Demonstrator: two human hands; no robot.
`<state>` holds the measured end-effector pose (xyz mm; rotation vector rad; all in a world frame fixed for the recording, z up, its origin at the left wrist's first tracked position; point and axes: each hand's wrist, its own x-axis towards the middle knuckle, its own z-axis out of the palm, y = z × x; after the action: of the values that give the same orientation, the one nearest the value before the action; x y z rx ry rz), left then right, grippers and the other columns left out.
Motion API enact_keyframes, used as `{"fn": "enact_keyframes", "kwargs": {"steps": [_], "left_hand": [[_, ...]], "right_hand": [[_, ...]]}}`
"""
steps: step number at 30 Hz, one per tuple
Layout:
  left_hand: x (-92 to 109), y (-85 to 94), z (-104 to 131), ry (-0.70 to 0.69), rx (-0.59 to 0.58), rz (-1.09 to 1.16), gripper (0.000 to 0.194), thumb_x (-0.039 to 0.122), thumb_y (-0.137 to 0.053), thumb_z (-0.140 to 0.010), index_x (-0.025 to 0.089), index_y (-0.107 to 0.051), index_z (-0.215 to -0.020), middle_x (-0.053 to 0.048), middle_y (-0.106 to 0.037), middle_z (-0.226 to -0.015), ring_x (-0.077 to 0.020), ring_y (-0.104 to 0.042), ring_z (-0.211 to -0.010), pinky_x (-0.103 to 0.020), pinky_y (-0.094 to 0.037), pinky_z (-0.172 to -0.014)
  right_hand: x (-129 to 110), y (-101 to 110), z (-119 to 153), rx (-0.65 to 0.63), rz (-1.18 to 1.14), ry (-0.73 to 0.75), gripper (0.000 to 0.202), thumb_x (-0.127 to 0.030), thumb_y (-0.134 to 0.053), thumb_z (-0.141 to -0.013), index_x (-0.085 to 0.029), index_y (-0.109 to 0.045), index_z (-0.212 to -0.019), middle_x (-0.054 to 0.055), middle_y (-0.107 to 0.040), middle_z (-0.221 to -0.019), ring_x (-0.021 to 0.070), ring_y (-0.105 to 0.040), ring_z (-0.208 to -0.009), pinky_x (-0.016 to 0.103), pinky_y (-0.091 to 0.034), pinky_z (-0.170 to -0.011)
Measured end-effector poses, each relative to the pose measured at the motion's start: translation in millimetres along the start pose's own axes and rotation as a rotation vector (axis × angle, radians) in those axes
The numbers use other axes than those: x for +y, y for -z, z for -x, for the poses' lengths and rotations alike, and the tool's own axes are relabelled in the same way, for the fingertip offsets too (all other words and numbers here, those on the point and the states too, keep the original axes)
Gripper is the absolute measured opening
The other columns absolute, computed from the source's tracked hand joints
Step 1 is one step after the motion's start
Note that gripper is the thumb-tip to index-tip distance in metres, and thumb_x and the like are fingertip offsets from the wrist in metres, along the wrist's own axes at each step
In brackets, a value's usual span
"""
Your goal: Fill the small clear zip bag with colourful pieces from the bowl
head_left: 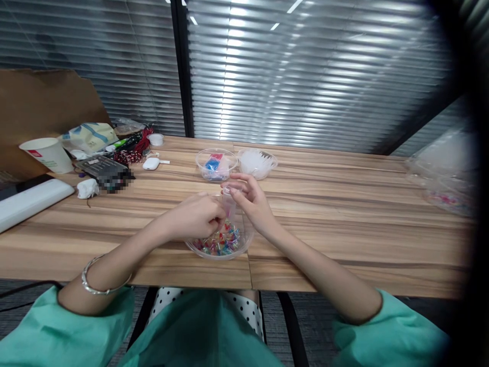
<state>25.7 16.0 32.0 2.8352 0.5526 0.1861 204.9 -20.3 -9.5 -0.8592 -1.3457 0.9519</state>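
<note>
Over bead bowl (219,244) | left grip (198,216) pinched, contents unclear | right grip (250,201) grasping clear tube (228,201)

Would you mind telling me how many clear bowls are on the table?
3: one with coloured pieces under the hands, one with blue and red bits behind it, one with white pieces beside that. Others may be hidden at right.

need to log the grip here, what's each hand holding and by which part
The right hand pinches a small clear tube near its top end. The left hand has its fingertips at the tube's lower part, above the bowl of coloured pieces; what it holds cannot be told.
</note>
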Motion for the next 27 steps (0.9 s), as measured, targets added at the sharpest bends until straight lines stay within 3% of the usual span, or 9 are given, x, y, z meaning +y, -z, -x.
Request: {"fn": "enact_keyframes", "kwargs": {"steps": [7, 15, 27], "left_hand": [[-2.1, -0.5, -1.1, 0.051, 0.015, 0.084, 0.014, 0.007, -0.044, -0.073, 0.016, -0.054, -0.066, -0.003, -0.061, -0.073, -0.016, -0.058, -0.075, -0.028, -0.042, -0.073], [-3.1, 0.2, -2.4, 0.081, 0.021, 0.197, 0.016, 0.008, -0.042, -0.075, 0.016, -0.054, -0.068, -0.002, -0.061, -0.073, -0.0148, -0.056, -0.072, -0.027, -0.042, -0.07], [-1.9, 7.0, -2.7, 0.105, 0.091, 0.42, 0.013, 0.011, -0.037, -0.073, 0.017, -0.041, -0.061, 0.002, -0.044, -0.06, -0.0113, -0.042, -0.06, -0.024, -0.033, -0.058]], "right_hand": [[2.0, 1.1, 0.9, -0.009, 0.017, 0.009, 0.034, -0.034, -0.064, -0.088, -0.024, -0.052, -0.118, 0.007, -0.065, -0.114, 0.0196, -0.061, -0.115, 0.037, -0.05, -0.099], [-0.2, 0.9, 1.1, -0.014, 0.02, -0.005, 0.035, -0.039, -0.064, -0.088, -0.026, -0.051, -0.118, 0.007, -0.065, -0.115, 0.0211, -0.061, -0.117, 0.04, -0.05, -0.101], [-0.7, 0.5, 2.0, -0.017, -0.009, -0.003, 0.034, -0.035, -0.065, -0.088, -0.025, -0.052, -0.118, 0.007, -0.066, -0.114, 0.0211, -0.061, -0.117, 0.041, -0.048, -0.104]]}}
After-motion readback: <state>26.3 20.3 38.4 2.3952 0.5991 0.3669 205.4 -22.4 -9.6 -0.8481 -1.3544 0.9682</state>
